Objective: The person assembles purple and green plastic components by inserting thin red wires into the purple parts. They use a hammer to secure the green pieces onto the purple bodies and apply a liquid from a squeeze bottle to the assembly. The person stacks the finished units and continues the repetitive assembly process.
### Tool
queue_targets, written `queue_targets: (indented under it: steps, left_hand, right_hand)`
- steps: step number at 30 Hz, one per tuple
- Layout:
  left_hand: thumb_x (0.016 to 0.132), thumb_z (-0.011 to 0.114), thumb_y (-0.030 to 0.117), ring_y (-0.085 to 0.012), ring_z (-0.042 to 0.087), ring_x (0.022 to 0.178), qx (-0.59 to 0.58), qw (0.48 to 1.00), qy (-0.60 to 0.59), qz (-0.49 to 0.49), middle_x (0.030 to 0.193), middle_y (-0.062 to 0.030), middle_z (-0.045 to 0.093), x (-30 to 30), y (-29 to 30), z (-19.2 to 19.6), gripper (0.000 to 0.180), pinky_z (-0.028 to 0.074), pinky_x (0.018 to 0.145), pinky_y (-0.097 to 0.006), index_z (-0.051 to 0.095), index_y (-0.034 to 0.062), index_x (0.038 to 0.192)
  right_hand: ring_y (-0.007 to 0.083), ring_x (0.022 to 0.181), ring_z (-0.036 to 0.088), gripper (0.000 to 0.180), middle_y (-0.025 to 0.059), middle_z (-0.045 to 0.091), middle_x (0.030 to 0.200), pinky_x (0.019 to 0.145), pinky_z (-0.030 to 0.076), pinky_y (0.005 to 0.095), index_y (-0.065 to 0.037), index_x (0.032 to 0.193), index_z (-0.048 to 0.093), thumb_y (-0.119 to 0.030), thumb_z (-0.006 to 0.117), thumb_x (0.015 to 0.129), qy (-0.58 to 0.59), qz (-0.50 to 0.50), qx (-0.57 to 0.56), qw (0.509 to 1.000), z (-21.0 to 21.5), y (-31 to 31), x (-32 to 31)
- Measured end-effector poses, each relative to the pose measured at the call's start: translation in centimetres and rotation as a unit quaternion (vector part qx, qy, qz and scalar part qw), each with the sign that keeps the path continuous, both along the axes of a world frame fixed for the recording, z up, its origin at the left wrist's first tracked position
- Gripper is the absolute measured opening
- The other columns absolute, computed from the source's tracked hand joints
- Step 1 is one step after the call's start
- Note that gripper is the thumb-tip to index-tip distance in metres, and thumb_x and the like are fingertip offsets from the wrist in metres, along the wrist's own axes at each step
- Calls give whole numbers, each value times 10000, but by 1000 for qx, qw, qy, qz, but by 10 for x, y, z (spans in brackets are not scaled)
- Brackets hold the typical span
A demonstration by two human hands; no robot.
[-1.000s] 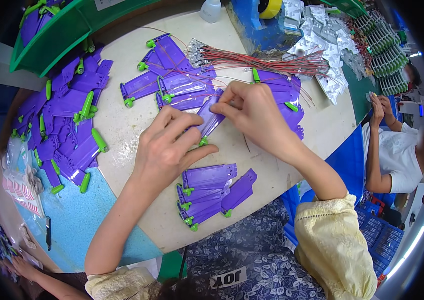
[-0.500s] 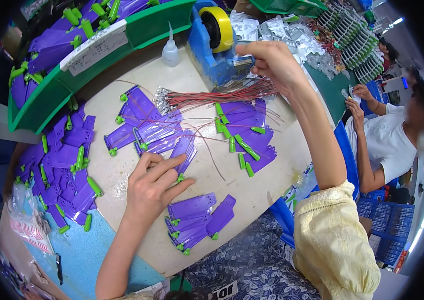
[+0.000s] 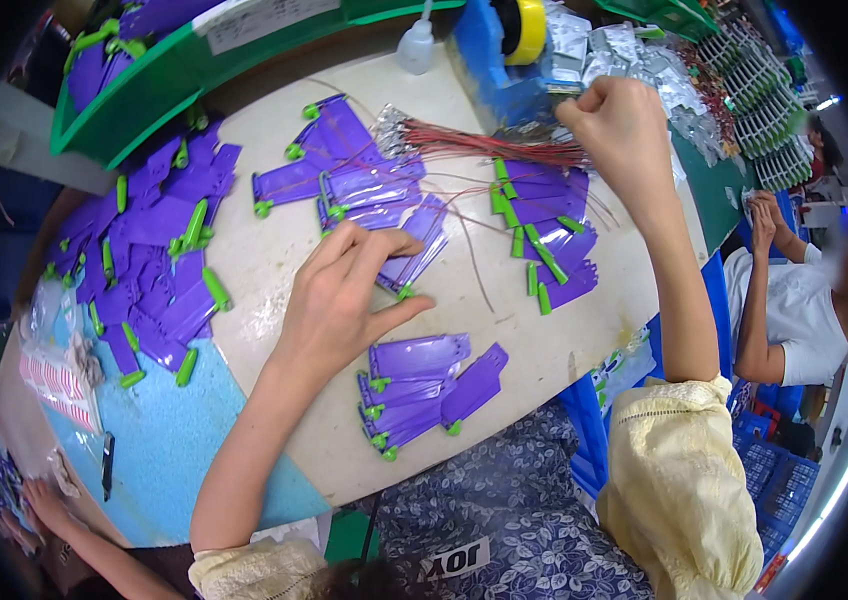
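My left hand [image 3: 339, 290] hovers palm down at a small stack of purple plastic blades [image 3: 419, 245] with green ends, its thumb and fingers apart. A fingertip reaches the stack's near edge; whether it touches, I cannot tell. My right hand [image 3: 624, 130] is pinched closed beside the cutting edge of a blue tape dispenser [image 3: 484, 75] that carries a yellow-rimmed roll [image 3: 524, 30]. Whatever its fingertips hold is hidden. A bundle of red and black wires [image 3: 489, 148] lies across the table, some thin leads running over the purple blades [image 3: 369, 185] below.
Purple blades with green ends lie in a left heap [image 3: 149, 250], a right group [image 3: 549, 195] and a near group [image 3: 409, 390]. A green bin [image 3: 154, 110] and white squeeze bottle [image 3: 416, 48] stand behind. A co-worker [image 3: 794, 290] sits right; another person's hand [image 3: 49, 505] shows lower left.
The view has shifted, so the table's things sit farther right and higher. My right hand's fingers have closed tighter and drawn slightly nearer from the cutter. Another person's arm now shows lower left.
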State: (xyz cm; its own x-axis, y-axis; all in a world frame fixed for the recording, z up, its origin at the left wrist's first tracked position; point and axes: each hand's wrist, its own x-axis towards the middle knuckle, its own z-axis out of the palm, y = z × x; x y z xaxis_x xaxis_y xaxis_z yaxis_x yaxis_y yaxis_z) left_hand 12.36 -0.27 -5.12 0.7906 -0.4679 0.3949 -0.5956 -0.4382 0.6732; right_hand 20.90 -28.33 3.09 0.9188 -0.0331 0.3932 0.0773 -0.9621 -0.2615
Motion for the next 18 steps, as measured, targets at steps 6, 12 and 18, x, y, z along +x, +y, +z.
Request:
queue_targets:
  steps: [6,12,18]
  left_hand:
    - [665,864,184,-246,620,922,-17,1000,-10,13,998,-67,707,-2,3,-5,593,527,801,-370,591,28,1167]
    - [643,888,157,-266,644,934,-11,1000,2,14,1044,-107,701,-4,3,0,600,548,812,-369,600,15,1150]
    - [681,849,152,-248,629,824,-2,992,-107,59,993,-115,642,-15,0,-10,338,545,659,-337,693,11,945]
  right_hand:
    - [22,532,506,182,-14,653,704,456,355,203,-56,994,779,-208,699,935,387,158,487,767,-11,60,-98]
    - [52,533,498,251,44,623,771,447,357,218,-31,1155,733,-185,643,978,412,152,483,758,-47,77,-104]
    - [94,557,530,242,87,634,726,498,414,291,-22,1145,730,-128,664,938,321,214,381,840,-55,78,-104]
